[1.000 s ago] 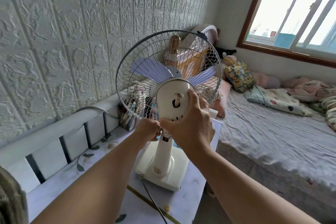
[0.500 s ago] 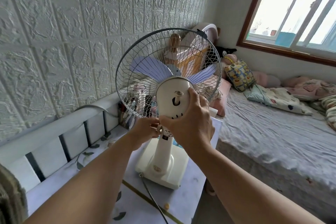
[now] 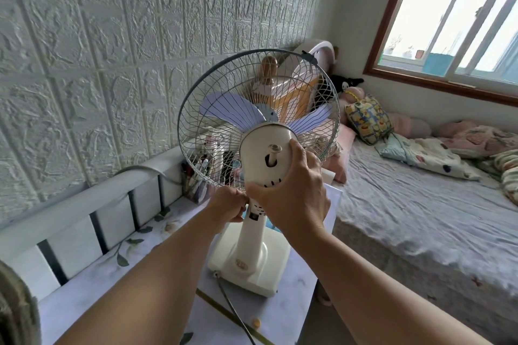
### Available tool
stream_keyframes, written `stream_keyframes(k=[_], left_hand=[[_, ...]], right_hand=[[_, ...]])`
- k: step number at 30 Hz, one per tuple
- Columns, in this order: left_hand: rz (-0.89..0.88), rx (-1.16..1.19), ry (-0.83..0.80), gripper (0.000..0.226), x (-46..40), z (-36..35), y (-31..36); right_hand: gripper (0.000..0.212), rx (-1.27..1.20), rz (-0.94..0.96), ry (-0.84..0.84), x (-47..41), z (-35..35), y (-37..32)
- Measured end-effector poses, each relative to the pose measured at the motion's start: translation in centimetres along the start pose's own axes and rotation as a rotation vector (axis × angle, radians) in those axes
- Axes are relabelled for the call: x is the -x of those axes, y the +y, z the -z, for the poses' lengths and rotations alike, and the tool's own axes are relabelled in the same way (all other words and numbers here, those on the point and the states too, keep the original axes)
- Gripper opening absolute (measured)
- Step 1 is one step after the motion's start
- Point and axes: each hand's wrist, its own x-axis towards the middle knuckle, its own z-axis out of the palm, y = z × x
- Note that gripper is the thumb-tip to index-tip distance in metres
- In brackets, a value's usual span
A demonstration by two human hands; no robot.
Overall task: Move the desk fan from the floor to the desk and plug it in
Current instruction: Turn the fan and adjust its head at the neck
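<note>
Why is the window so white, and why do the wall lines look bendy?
In the head view the window is overexposed by daylight, so outside washes out. The wide-angle lens curves the wall tile lines toward the edges. The desk fan is sharp, as are the right hand and left hand holding it.

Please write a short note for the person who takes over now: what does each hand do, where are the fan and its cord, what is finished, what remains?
Right hand: grips the desk fan's motor housing from behind.
Left hand: grips the fan's neck, just under the housing.
Fan: upright, base on the desk, near the edge beside the bed.
Cord: trails from the base toward the camera; plug not in view.
Done: fan is on the desk.
Left: let go, find the plug and a socket, plug it in.
</note>
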Motion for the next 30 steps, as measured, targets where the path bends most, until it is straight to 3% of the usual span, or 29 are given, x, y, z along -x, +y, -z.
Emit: stream_keyframes(k=[6,11,16,20,22,25,27,30], left_hand=[[0.022,0.053,-0.115,0.025,1.2,0.4,0.2],[0.036,0.084,-0.221,0.016,2.2,1.4,0.2],[0.086,0.179,-0.191,0.058,3.2,1.7,1.3],[0.029,0.330,-0.126,0.067,3.6,2.0,3.2],[0.013,0.353,-0.161,0.067,4.1,2.2,4.2],[0.001,0.330,-0.176,0.065,4.7,2.4,5.7],[0.003,0.309,-0.188,0.065,4.9,2.3,6.6],[0.031,0.299,-0.214,0.062,5.3,2.2,7.7]], right_hand=[[0.105,-0.024,-0.002,-0.064,0.2,0.7,-0.2],[0.088,-0.387,-0.244,-0.149,-0.1,1.3,0.0],[0.080,-0.638,-0.489,-0.250,-1.2,1.9,-0.1],[0.069,-0.729,-0.513,-0.352,-1.9,2.2,0.6],[0.055,-0.806,-0.532,-0.416,-2.3,2.5,1.1],[0.012,-0.917,-0.571,-0.444,-2.9,2.8,1.5],[0.016,-0.960,-0.620,-0.432,-3.5,2.7,1.7],[0.042,-0.965,-0.663,-0.522,-4.6,1.9,1.7]])
